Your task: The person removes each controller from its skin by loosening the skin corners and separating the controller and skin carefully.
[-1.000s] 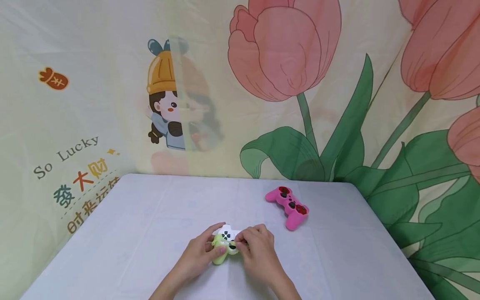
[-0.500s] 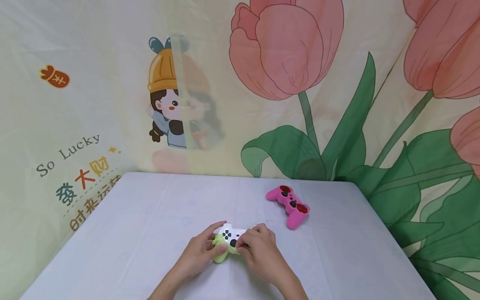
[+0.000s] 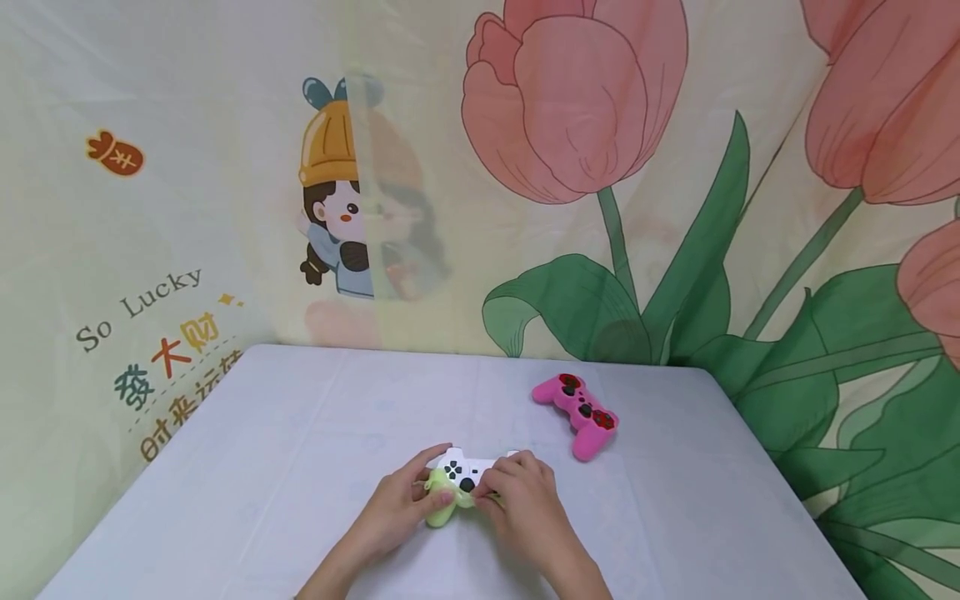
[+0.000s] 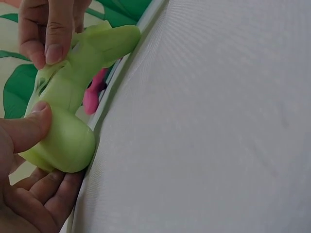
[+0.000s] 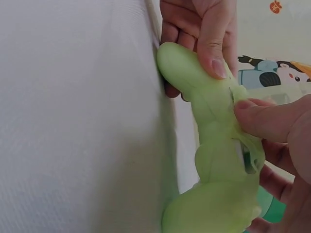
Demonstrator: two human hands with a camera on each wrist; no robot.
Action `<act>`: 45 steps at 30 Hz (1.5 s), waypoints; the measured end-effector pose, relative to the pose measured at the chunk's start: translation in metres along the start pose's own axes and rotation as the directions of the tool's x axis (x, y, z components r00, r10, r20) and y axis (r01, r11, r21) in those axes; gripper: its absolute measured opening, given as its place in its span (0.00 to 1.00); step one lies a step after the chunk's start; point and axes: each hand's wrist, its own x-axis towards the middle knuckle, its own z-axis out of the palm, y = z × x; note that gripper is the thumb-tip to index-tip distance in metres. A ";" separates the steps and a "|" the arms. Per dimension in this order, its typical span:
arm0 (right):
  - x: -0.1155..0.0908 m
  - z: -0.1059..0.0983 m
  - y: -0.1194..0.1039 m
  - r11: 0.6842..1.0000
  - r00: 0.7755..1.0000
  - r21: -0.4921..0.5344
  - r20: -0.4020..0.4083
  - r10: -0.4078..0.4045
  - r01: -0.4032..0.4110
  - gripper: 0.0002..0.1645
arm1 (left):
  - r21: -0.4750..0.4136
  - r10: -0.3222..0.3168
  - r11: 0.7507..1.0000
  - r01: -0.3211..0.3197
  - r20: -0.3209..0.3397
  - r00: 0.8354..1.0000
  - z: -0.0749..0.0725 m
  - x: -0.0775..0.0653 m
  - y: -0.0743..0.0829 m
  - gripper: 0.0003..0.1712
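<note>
A white game controller (image 3: 480, 464) with black buttons is partly inside a light green soft controller cover (image 3: 439, 513). The cover wraps its left handle and near side; much of the top face, with the direction pad and a stick, is bare. My left hand (image 3: 393, 508) grips the covered left handle, thumb on top and fingers beneath, as the left wrist view shows. With thumb and fingertips, my right hand (image 3: 525, 512) pinches the cover's edge near the controller's middle, hiding much of the right side. In the right wrist view, the stretched cover edge (image 5: 250, 153) shows a gap.
Farther back and to the right, a pink game controller (image 3: 581, 417) with red and black buttons lies on the white-covered table (image 3: 360, 400). A printed curtain (image 3: 420, 317) hangs behind the table's far edge.
The cover's edge has come down off the stick toward me, baring more of the white face. My right hand has shifted slightly to the right; my left hand keeps its hold.
</note>
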 end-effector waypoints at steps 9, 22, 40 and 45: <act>-0.001 0.003 0.006 0.998 1.000 0.063 -0.012 0.022 -0.021 0.10 | 0.030 -0.019 0.999 0.019 0.007 1.000 -0.001 0.000 -0.002 0.41; -0.007 -0.012 0.019 0.974 0.993 0.204 0.084 0.084 -0.099 0.28 | 0.025 -0.019 0.999 0.020 -0.008 1.000 0.000 -0.002 0.002 0.42; -0.020 -0.016 0.052 0.842 0.908 0.365 0.287 0.305 -0.398 0.57 | 0.038 -0.041 0.998 0.041 -0.008 0.999 0.000 -0.002 0.002 0.42; -0.024 -0.009 0.052 0.842 0.933 0.419 0.259 0.249 -0.341 0.52 | 0.031 -0.038 0.999 0.038 0.000 0.999 0.001 -0.003 0.000 0.42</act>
